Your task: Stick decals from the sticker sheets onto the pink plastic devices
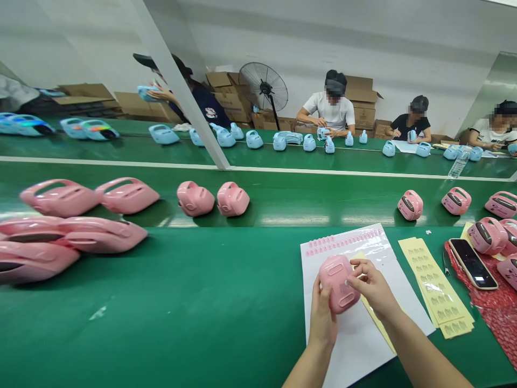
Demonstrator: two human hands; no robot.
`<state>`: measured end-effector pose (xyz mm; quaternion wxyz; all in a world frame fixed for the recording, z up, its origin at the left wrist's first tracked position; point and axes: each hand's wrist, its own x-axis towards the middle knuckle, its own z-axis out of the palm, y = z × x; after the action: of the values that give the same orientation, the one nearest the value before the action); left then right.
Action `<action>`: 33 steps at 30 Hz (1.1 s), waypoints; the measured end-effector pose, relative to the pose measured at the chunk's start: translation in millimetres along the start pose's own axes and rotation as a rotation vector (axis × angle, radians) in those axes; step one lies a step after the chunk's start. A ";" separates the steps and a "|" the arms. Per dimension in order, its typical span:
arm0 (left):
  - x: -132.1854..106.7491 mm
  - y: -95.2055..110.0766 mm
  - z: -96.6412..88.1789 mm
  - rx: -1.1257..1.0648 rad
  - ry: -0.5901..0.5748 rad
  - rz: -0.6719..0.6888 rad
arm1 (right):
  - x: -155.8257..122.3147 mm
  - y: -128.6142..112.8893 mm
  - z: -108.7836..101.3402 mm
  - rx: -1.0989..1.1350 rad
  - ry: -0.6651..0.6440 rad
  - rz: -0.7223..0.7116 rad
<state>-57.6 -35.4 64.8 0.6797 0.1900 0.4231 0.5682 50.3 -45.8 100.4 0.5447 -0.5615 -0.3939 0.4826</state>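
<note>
My left hand (322, 319) grips a pink plastic shell (338, 282) from below and holds it over a white sheet (355, 334) on the green table. My right hand (374, 284) is beside the shell on its right, fingertips pinched together against its edge; whatever they pinch is too small to make out. A row of small pink stickers (343, 242) runs along the top of the white sheet. Yellow sticker backing sheets (436, 285) lie just to the right.
Several pink shells (81, 215) lie at the left and more on the belt (410, 205) and at the right. A phone (472, 263) rests on red wrap. Across the belt, several people sit handling blue shells (278, 141). A fan and cardboard boxes stand behind.
</note>
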 end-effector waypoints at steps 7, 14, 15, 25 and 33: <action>-1.6 -5.7 2.1 -0.002 0.035 0.035 | 7.8 15.3 -2.0 -0.069 0.004 -0.021; -1.9 -7.3 1.8 -0.013 0.045 0.019 | 6.4 14.3 1.2 -0.149 0.078 -0.102; -1.9 -7.5 1.7 -0.013 0.048 0.020 | 5.7 14.3 1.4 -0.178 0.083 -0.134; -6.4 -3.5 6.0 0.001 0.074 0.017 | -9.3 27.6 10.4 -0.564 0.177 -0.715; -8.1 -4.6 3.5 0.044 0.127 -0.004 | 2.2 31.1 -9.2 -0.306 0.308 -0.521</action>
<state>-51.9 -43.5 66.2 0.6485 0.1678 0.4781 0.5681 57.1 -48.8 68.8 0.6122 -0.5835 -0.5051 0.1721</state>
